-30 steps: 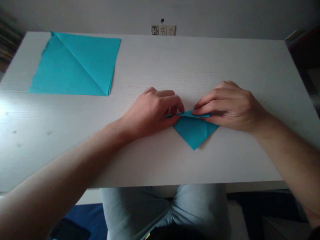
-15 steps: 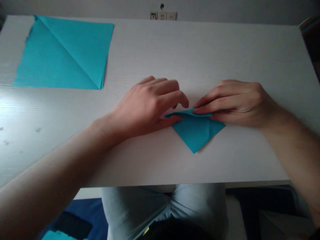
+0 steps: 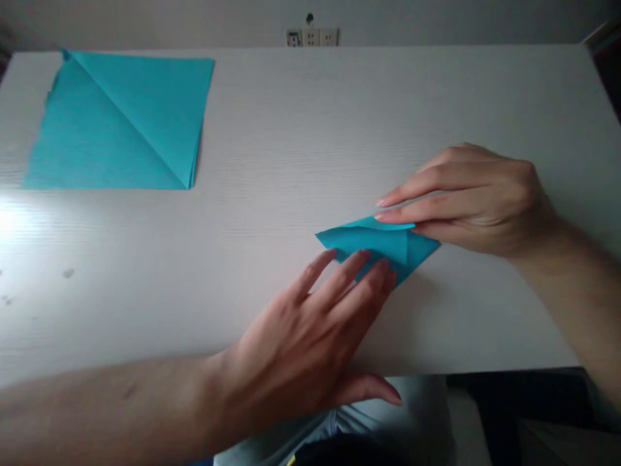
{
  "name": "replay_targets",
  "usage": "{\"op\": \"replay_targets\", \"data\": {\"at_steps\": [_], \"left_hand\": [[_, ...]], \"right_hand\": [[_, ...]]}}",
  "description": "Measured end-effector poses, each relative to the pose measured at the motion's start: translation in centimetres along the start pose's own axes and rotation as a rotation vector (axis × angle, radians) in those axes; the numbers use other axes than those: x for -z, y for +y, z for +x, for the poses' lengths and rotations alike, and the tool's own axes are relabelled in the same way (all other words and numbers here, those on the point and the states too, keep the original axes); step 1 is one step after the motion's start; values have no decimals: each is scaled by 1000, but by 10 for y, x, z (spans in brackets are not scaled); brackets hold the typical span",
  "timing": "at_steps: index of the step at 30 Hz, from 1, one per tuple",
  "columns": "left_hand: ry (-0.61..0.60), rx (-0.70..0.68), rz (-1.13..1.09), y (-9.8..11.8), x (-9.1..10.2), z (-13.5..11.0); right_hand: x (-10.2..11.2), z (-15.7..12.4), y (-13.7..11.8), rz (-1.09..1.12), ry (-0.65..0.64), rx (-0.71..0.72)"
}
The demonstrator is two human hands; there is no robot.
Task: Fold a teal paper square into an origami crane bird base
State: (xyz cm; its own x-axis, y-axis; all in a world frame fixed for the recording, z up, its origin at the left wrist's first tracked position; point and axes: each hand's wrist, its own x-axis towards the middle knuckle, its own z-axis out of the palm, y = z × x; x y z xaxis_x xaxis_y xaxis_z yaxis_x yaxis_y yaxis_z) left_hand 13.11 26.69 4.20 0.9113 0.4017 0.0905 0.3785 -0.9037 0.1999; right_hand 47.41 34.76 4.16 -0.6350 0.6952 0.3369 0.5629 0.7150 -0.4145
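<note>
"Where is the small paper (image 3: 388, 243)?"

"On the table (image 3: 272, 136), right in front of me and a bit to the right, between my two hands. It's blue, with a narrow strip folded along its far side."

"What is your right hand (image 3: 478, 200) doing?"

"Pinching. Forefinger on top of the strip, thumb tucked in at its near side, so the two are clamped on the fold. The thumb's tip is hidden. My middle finger reaches just beyond the far edge, and I can't tell whether it touches."

"And your left hand (image 3: 310, 336)?"

"Palm down, fingers spread, their tips resting on the near part of the paper and covering its bottom corner. The two nearest my thumb lie close together, the others apart. The thumb sticks out well clear, over my trousers (image 3: 417, 414) at the table's front edge."

"Does the paper's left corner show?"

"Yes, it points out past my left fingertips."

"Anything else on the table?"

"A bigger blue paper (image 3: 121, 123), far over on the left, with a diagonal crease and a ragged left side. Past the back edge there are sockets (image 3: 311, 37) in the wall (image 3: 436, 22)."
</note>
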Motion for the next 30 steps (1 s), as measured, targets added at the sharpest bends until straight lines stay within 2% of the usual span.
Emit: {"op": "replay_targets", "data": {"at_steps": [6, 14, 20, 26, 30], "left_hand": [[96, 20, -88, -17, -1, 2], [61, 147, -97, -10, 2, 0], [53, 176, 11, -5, 4, -6], [13, 205, 48, -5, 9, -6], [35, 201, 12, -4, 9, -6]], "right_hand": [[0, 2, -7, -24, -15, -60], [2, 1, -8, -76, -14, 9], [3, -1, -6, -83, -11, 58], [8, 2, -6, -13, -41, -41], [8, 3, -4, -4, -61, -20]]}}
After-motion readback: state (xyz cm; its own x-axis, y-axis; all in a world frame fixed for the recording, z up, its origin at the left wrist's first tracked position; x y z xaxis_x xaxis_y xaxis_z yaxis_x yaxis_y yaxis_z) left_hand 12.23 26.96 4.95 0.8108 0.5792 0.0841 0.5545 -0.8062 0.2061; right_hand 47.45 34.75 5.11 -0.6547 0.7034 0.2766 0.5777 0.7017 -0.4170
